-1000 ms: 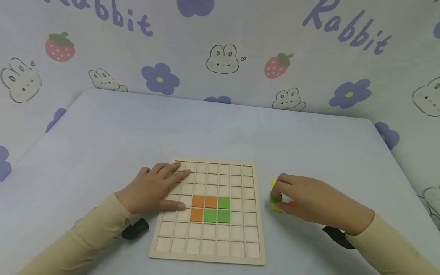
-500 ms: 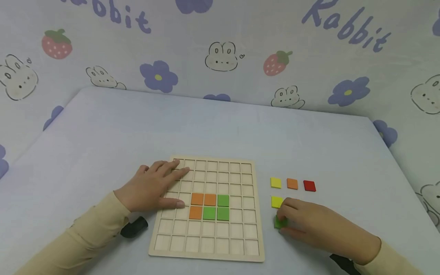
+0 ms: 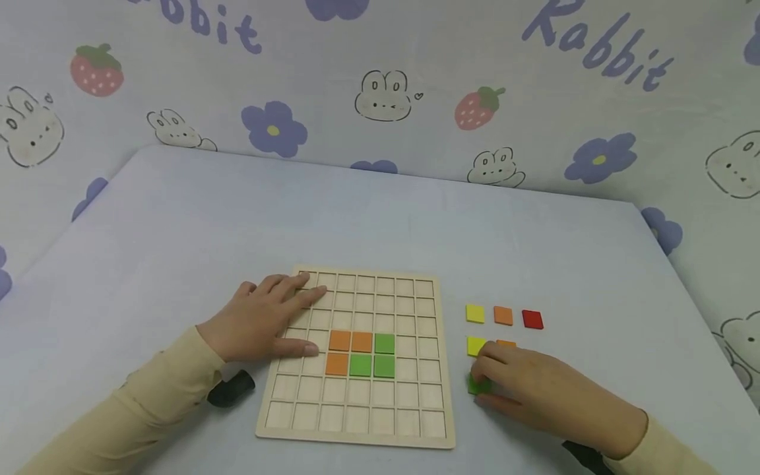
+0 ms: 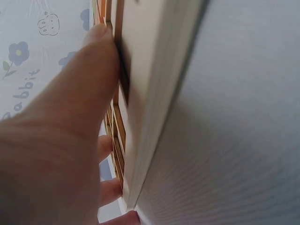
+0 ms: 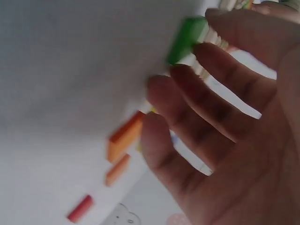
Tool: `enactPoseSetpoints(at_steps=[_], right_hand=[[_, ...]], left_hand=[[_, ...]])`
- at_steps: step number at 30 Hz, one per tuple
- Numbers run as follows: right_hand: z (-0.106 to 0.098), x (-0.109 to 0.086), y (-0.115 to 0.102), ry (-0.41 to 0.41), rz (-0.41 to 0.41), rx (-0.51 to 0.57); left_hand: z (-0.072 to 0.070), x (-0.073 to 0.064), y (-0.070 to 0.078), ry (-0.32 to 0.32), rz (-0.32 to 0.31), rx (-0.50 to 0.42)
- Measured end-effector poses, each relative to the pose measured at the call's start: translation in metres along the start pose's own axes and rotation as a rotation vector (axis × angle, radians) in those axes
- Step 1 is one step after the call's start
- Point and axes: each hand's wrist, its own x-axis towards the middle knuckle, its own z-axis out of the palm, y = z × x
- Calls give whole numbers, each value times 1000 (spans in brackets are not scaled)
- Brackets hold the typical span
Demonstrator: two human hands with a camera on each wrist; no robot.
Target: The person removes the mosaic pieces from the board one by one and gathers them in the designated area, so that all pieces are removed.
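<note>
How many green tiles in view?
4: three green tiles on the board, one in the upper filled row, two a row below; another green tile at the right hand, which may hide more.

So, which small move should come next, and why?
Probably set the green tile flat and release it: thumb and finger of the right hand are at it, and it lines up below the nearer yellow tile, where a third row could start.
</note>
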Motion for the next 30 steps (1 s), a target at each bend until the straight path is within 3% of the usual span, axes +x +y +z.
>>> enactPoseSetpoints(at_steps=[9,13,18,23,26,30], right_hand=[[-26,18,-9,41,0,-3],[-29,39,-16,-5,-7,20],[-23,75,-25,-63,-48,48],[-9,106,-23,-196,-30,130],[1,118,-23,-239,-34,151],[8,125,-23,-230,-52,111]], left_hand=[[5,4,-1,16,17,17],[7,3,-3,14,3,26],[4,0,-6,9,-15,17],[5,-2,-7,19,-12,10],[5,-2,-7,23,-5,8],[5,0,-7,30,6,15]])
